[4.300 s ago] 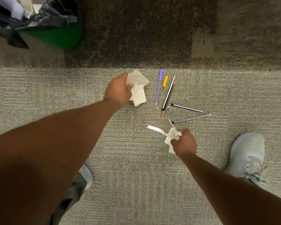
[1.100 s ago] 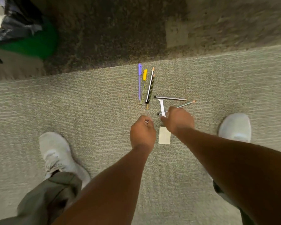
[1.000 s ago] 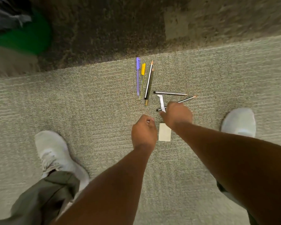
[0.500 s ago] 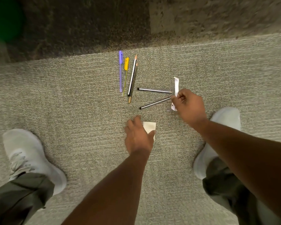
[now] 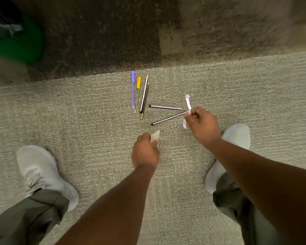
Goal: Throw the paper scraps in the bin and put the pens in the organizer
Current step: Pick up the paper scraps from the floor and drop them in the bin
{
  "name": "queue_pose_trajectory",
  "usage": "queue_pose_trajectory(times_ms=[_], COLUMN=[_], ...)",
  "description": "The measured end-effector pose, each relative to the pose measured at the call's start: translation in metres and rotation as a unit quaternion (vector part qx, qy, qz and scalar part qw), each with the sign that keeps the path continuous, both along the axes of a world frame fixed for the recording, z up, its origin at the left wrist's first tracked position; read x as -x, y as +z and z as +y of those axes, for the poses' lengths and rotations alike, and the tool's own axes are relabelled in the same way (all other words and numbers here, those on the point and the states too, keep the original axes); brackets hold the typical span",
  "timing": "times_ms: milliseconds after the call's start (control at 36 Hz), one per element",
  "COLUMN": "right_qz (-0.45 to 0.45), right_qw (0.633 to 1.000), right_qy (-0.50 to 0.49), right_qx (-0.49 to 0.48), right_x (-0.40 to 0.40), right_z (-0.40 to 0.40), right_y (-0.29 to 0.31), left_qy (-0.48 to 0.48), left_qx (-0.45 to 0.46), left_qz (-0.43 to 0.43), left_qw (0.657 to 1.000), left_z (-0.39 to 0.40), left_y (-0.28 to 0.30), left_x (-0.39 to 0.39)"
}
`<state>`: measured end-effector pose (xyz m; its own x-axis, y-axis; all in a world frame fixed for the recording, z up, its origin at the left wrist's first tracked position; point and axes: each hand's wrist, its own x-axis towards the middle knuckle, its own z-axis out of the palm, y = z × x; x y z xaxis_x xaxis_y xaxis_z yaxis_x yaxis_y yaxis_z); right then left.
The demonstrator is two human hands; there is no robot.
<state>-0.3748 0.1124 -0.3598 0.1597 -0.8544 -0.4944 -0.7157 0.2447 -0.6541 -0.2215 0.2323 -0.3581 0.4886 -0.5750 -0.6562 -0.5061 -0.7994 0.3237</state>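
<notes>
Fingers (image 5: 194, 114) of the right hand (image 5: 202, 125) pinch a white strip (image 5: 188, 102); left hand (image 5: 145, 152) is curled around a beige scrap (image 5: 155, 136), pens (image 5: 139, 92) lying on the carpet (image 5: 78, 121).

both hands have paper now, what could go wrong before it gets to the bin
1. The right hand pinches the white strip right at the tip of a grey pencil; lifting could snag or roll it.
2. The left hand holds the beige scrap only by an edge, so it may slip out.
3. The green bin sits far off to the left, so a throw from here could miss.
</notes>
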Motion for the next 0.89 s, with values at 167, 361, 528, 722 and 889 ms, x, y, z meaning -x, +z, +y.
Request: queue_pose_trajectory(times_ms=[167, 361, 528, 722, 889], right_qz=[0.009, -0.030, -0.050, -0.054, -0.099], right_qw=[1.000, 0.998, 0.994, 0.990, 0.980], right_qy=[0.020, 0.045, 0.099, 0.131, 0.174], right_qx=[-0.017, -0.023, -0.015, 0.012, 0.007], right_x=[-0.042, -0.129, -0.215, -0.317, -0.407], right_z=[-0.009, -0.028, -0.041, -0.040, -0.052], right_y=[0.050, 0.092, 0.124, 0.154, 0.166], left_qy=[0.037, 0.119, 0.121, 0.143, 0.189], left_qx=[0.067, 0.142, 0.192, 0.241, 0.271], left_qz=[0.010, -0.015, -0.036, -0.041, -0.041], left_qw=[0.997, 0.983, 0.973, 0.959, 0.943], left_z=[-0.023, -0.053, -0.067, -0.081, -0.080], left_y=[0.043, 0.093, 0.125, 0.159, 0.168], left_x=[-0.052, -0.127, -0.203, -0.306, -0.388])
